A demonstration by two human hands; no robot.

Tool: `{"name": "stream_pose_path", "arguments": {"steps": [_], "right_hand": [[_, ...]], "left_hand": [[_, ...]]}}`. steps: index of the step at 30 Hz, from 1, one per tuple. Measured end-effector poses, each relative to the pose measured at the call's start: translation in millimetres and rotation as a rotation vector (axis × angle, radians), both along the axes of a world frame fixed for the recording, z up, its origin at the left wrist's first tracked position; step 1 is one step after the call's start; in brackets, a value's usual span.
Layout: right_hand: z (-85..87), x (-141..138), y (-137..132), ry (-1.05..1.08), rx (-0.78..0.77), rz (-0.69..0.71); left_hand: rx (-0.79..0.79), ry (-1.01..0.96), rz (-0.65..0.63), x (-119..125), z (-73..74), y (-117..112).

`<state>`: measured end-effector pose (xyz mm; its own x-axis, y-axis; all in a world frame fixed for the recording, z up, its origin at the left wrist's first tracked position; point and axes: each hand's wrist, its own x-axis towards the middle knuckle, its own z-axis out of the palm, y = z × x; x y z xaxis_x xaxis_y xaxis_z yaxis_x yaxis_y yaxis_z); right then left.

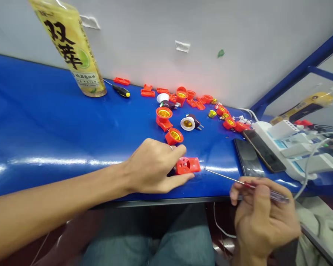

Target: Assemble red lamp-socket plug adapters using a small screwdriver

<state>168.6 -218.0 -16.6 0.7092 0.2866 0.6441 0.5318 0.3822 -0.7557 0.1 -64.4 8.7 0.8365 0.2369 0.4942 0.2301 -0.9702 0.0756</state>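
My left hand (155,166) lies on the blue table (44,125), with thumb and fingers closed on a flat red plastic lamp-holder part (188,165) near the front edge. My right hand (262,216), just off the table's edge, grips a thin screwdriver (246,185) with a clear handle. Its metal shaft points left, and the tip ends right beside the red part's right side.
Several red lamp sockets with brass inserts (170,127), a white socket with a plug (189,123) and red covers lie beyond. A tall yellow bottle (72,48) and a small black screwdriver (121,91) stand near the wall. Two phones (255,153) and a white power strip (296,151) lie at right.
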Motion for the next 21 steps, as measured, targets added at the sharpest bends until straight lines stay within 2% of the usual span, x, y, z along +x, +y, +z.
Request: {"name": "stream_pose_path", "arguments": {"steps": [2, 4, 9, 14, 18, 21], "right_hand": [[8.8, 2, -1, -0.019, 0.062, 0.035], [16.9, 2, -1, -0.070, 0.059, 0.078], [19.3, -4, 0, -0.093, -0.052, 0.211], [19.1, -8, -1, -0.062, -0.106, 0.304], [32.9, -11, 8, -0.243, -0.019, 0.266], [35.1, -10, 16, -0.384, -0.054, 0.319]], "left_hand": [[0.041, 0.022, -0.095, 0, -1.4, -1], [0.066, 0.088, -0.151, 0, -3.1, -2], [0.010, 0.181, -0.120, 1, -1.6, -5], [-0.015, 0.180, -0.188, -2, 1.1, -6], [-0.006, 0.172, -0.204, -3, 0.8, -6], [-0.005, 0.162, -0.203, -2, 1.3, -5]]}}
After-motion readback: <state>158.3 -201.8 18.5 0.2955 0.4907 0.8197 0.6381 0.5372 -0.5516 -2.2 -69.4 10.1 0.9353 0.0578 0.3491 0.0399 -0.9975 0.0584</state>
